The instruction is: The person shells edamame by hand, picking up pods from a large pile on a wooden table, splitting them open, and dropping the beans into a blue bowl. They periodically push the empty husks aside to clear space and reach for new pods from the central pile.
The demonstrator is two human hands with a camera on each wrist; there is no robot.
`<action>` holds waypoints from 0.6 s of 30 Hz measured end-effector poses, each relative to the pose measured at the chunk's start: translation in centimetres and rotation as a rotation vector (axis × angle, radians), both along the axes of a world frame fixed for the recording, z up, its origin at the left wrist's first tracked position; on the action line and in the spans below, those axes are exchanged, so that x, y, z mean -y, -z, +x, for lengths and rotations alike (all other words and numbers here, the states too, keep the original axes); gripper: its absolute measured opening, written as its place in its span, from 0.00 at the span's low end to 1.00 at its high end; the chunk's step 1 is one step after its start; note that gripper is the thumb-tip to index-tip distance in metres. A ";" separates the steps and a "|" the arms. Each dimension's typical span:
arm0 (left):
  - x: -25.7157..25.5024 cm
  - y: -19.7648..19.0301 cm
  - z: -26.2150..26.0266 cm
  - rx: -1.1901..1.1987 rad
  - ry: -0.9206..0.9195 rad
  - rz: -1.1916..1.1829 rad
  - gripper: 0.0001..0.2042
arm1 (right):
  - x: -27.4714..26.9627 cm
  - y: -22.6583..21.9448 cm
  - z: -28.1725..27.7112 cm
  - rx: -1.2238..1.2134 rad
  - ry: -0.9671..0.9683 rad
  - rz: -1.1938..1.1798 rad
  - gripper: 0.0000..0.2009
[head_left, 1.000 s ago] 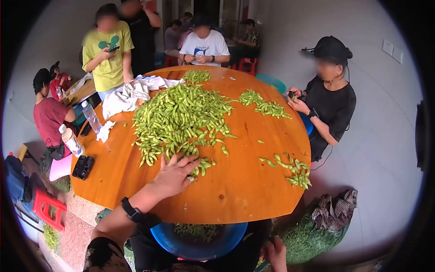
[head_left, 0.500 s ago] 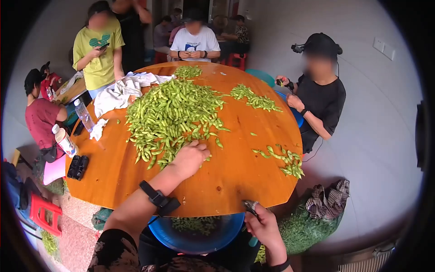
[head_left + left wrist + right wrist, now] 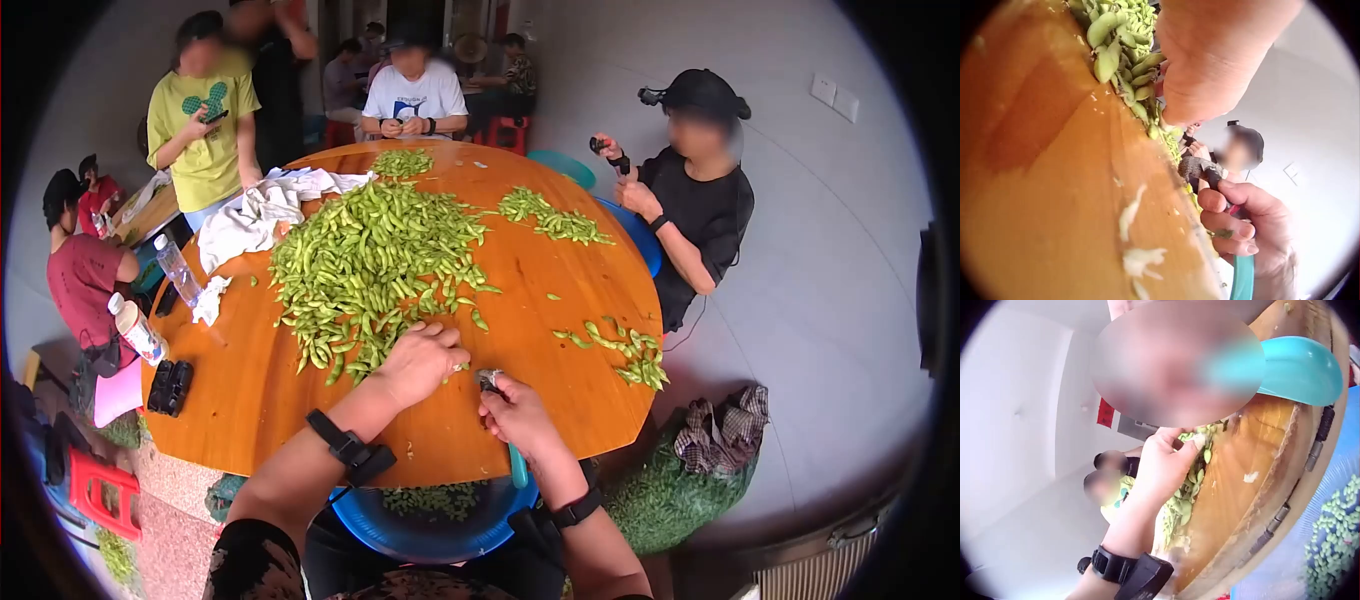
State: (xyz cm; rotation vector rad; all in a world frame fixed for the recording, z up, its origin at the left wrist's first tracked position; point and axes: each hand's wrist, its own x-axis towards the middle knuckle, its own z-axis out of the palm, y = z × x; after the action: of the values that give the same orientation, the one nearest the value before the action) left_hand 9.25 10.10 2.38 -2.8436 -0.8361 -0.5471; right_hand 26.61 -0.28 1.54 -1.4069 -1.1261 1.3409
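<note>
My left hand (image 3: 422, 360) is at the near edge of a large heap of green pods (image 3: 375, 255) on the round wooden table (image 3: 570, 430). In the right wrist view, this hand (image 3: 1163, 465) pinches a small pale-green pod (image 3: 1200, 441) between thumb and finger. Just to its right, my right hand (image 3: 522, 418) grips a tool with a teal handle (image 3: 518, 466) and a dark metal head. The left wrist view shows the fingers curled round the tool (image 3: 1244, 275), its head (image 3: 1195, 167) close to the pods. The two hands are apart.
A blue basin (image 3: 430, 545) holding green beans sits below the table's near edge. Smaller pod piles (image 3: 640, 355) lie to the right. Bottles (image 3: 138, 330), a black case (image 3: 170, 388) and white cloth (image 3: 250, 225) are on the left. Several people surround the table; a filled green sack (image 3: 680, 500) stands lower right.
My right hand has risen from below the table edge with the tool and come up beside the left. The left hand's spread fingers have curled in at the heap's edge.
</note>
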 end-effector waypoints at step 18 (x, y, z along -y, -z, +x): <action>7.0 3.0 -1.2 0.607 -0.090 -0.458 0.20 | 2.1 -0.9 -1.7 -0.045 -0.114 -0.053 0.06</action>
State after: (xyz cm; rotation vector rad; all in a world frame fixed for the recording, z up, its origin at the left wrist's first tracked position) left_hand 8.01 3.12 -0.63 -3.0324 -1.3200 -1.4114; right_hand 24.90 -2.34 2.43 -1.3601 -1.1635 1.4854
